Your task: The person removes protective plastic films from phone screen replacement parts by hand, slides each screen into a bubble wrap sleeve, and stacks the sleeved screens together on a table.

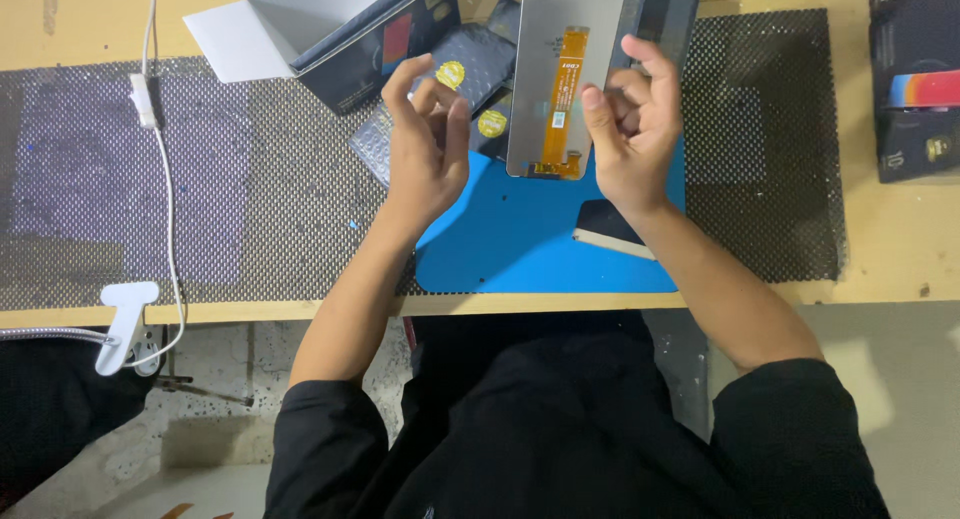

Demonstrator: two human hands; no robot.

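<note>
I note the right hand clasping a grey display panel by its right edge, upper centre of the frame, above the blue mat. The panel's back faces me, with an orange flex cable running down its middle. Its long axis runs nearly top to bottom in the frame, tilted slightly, the cable's connector end toward the lower edge.

The left hand hovers just left of the panel, apart from it, thumb and fingers curled in a pinch; whether they hold anything (a scrap of film, perhaps) I cannot tell.

My judgement: the step in hand is inspection or preparation of the panel's rear. The next move would call for the left fingertips to meet the panel's left edge or the cable without bending it.

Also present: a dark flat part on the mat's right, open boxes at upper left, bubble-wrapped packets behind the left hand, a white cable at left.
</note>
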